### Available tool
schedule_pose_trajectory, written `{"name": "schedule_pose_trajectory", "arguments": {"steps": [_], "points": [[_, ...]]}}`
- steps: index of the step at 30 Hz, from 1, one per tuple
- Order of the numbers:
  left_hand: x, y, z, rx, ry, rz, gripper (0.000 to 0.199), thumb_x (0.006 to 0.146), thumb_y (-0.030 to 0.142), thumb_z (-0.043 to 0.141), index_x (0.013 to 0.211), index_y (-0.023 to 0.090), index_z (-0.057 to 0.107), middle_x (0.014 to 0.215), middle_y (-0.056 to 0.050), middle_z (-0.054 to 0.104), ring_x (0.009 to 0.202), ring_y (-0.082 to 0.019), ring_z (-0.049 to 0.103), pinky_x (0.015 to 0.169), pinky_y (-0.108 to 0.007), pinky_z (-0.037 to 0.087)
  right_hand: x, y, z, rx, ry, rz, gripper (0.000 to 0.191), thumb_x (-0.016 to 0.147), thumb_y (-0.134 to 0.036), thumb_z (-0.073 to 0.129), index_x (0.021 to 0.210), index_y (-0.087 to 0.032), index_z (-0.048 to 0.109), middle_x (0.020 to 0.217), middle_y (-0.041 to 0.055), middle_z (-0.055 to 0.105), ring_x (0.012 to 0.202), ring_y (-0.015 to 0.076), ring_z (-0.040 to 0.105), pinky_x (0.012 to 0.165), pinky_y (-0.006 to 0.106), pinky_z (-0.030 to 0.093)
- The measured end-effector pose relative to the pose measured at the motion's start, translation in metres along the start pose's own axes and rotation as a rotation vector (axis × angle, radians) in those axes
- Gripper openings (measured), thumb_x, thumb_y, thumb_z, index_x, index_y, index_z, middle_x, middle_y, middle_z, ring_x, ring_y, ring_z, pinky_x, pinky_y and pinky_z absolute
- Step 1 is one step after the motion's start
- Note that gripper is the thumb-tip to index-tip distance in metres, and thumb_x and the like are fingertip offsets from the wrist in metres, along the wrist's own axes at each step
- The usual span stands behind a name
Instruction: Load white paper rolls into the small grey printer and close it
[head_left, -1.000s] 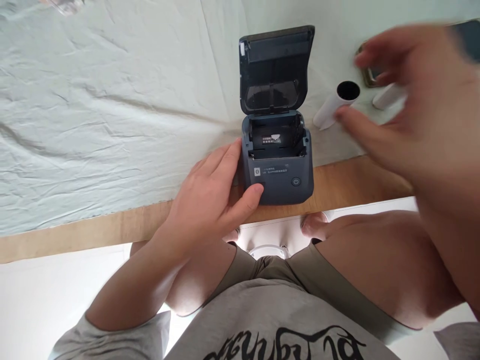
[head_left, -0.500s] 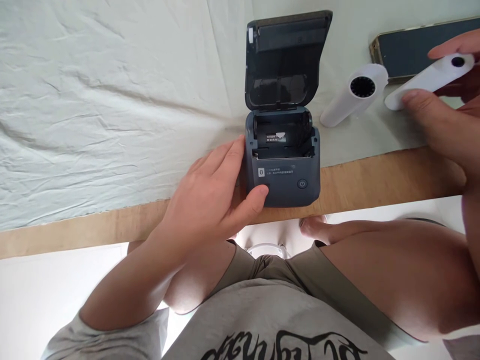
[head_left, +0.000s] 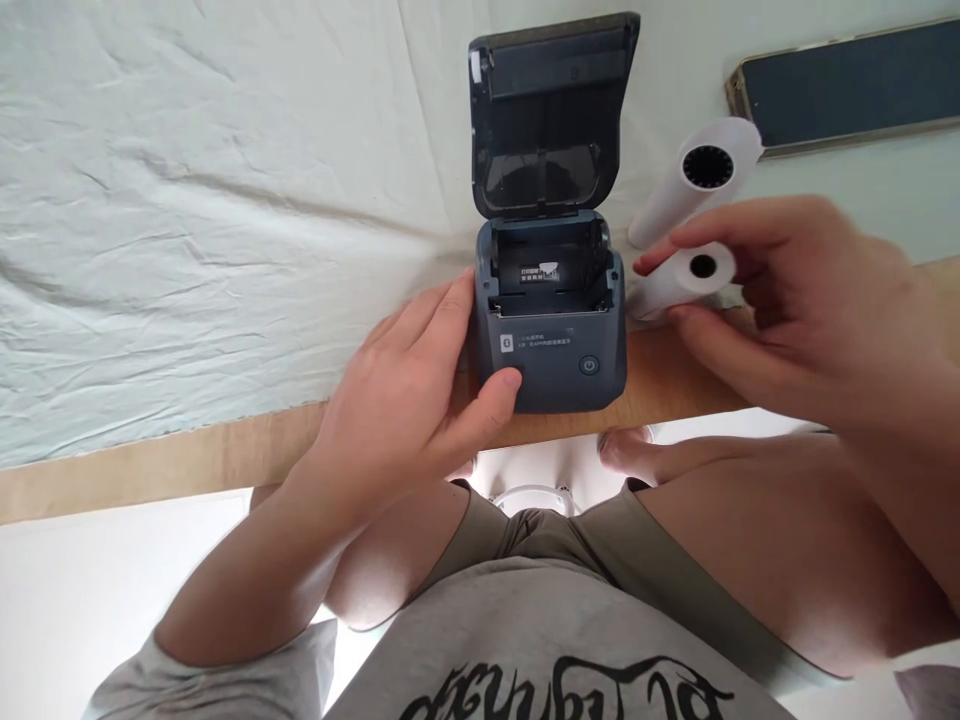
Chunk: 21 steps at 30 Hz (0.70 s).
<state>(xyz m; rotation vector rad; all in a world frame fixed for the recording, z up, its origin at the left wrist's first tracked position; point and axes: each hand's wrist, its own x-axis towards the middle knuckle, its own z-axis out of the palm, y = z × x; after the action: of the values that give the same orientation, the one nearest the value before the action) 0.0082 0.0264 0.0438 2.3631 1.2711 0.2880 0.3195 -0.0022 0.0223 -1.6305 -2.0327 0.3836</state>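
A dark blue label printer (head_left: 559,385) stands near the table's front edge, its lid (head_left: 544,125) swung up and back. The paper compartment faces me and holds no roll. My left hand (head_left: 397,375) grips the printer's left side, with the thumb on its front face. To the printer's right, my right hand (head_left: 802,290) pinches a small white paper roll (head_left: 664,287) between thumb and fingers, its dark core hole toward me. Just behind that lies a thicker white roll (head_left: 664,205) with a wide black core.
A phone (head_left: 855,85) in a clear-edged case lies at the back right. Pale, wrinkled cloth (head_left: 225,220) covers the table, leaving a bare wooden front edge (head_left: 165,450). My legs are below that edge.
My right hand has brought the small paper roll left, from beside the phone to close by the printer. My left hand has stayed on the printer. The view has shifted slightly.
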Motion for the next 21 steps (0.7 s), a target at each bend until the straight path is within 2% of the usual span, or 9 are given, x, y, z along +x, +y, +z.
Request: {"name": "schedule_pose_trajectory", "arguments": {"steps": [1,3,6,9,13,17,21], "points": [[-0.001,0.0,0.0,0.002,0.004,0.003,0.068,0.11,0.044,0.046,0.165,0.005,0.058,0.16,-0.02,0.073,0.15,-0.035,0.07,0.129,-0.048,0.058,0.001,0.0,0.002,0.002,-0.012,-0.078,0.039,0.096,-0.032,0.058,0.134,-0.033,0.067,0.099,-0.0024,0.075,0.06,0.0043,0.051,0.071,0.03,0.057],[-0.002,-0.001,0.0,0.008,0.009,0.013,0.069,0.11,0.043,0.046,0.165,0.003,0.058,0.16,-0.021,0.073,0.15,-0.036,0.071,0.128,-0.047,0.059,0.004,0.001,0.004,-0.029,0.002,-0.209,0.038,0.098,-0.025,0.056,0.136,-0.03,0.063,0.107,-0.002,0.076,0.064,0.0037,0.055,0.069,0.027,0.056],[-0.002,-0.001,0.001,0.017,0.005,0.024,0.069,0.11,0.042,0.045,0.165,0.001,0.058,0.159,-0.022,0.073,0.148,-0.035,0.072,0.127,-0.047,0.059,0.005,0.003,0.008,-0.135,0.075,-0.335,0.031,0.106,-0.033,0.063,0.135,-0.023,0.06,0.124,0.004,0.076,0.091,0.0098,0.071,0.073,0.027,0.061],[-0.001,0.0,0.001,0.024,0.001,0.027,0.068,0.111,0.042,0.044,0.164,0.002,0.059,0.159,-0.021,0.073,0.148,-0.035,0.072,0.127,-0.046,0.059,0.006,0.004,0.014,-0.195,0.119,-0.395,0.033,0.107,-0.032,0.067,0.137,-0.023,0.058,0.125,0.0066,0.071,0.109,0.0125,0.073,0.082,0.026,0.066],[-0.001,-0.001,0.0,0.026,-0.009,0.029,0.068,0.112,0.044,0.043,0.163,0.001,0.059,0.162,-0.021,0.072,0.15,-0.035,0.07,0.13,-0.046,0.057,0.007,0.006,0.015,-0.221,0.089,-0.429,0.041,0.104,-0.022,0.062,0.146,-0.023,0.058,0.127,0.0098,0.064,0.104,0.0105,0.068,0.076,0.024,0.062],[-0.003,-0.003,0.002,0.035,-0.006,0.043,0.072,0.113,0.044,0.042,0.167,-0.001,0.055,0.16,-0.021,0.073,0.146,-0.036,0.072,0.127,-0.048,0.059,0.008,-0.001,0.005,-0.233,0.073,-0.405,0.047,0.105,-0.024,0.06,0.151,-0.023,0.06,0.126,0.0106,0.066,0.099,0.0116,0.066,0.075,0.027,0.061],[-0.004,-0.005,0.003,0.032,0.01,0.069,0.072,0.114,0.044,0.044,0.169,-0.003,0.055,0.16,-0.022,0.073,0.147,-0.037,0.072,0.127,-0.05,0.059,0.011,-0.022,-0.003,-0.155,0.142,-0.173,0.055,0.102,-0.031,0.07,0.156,-0.027,0.059,0.131,0.0084,0.071,0.109,0.0171,0.071,0.09,0.037,0.062]]}}
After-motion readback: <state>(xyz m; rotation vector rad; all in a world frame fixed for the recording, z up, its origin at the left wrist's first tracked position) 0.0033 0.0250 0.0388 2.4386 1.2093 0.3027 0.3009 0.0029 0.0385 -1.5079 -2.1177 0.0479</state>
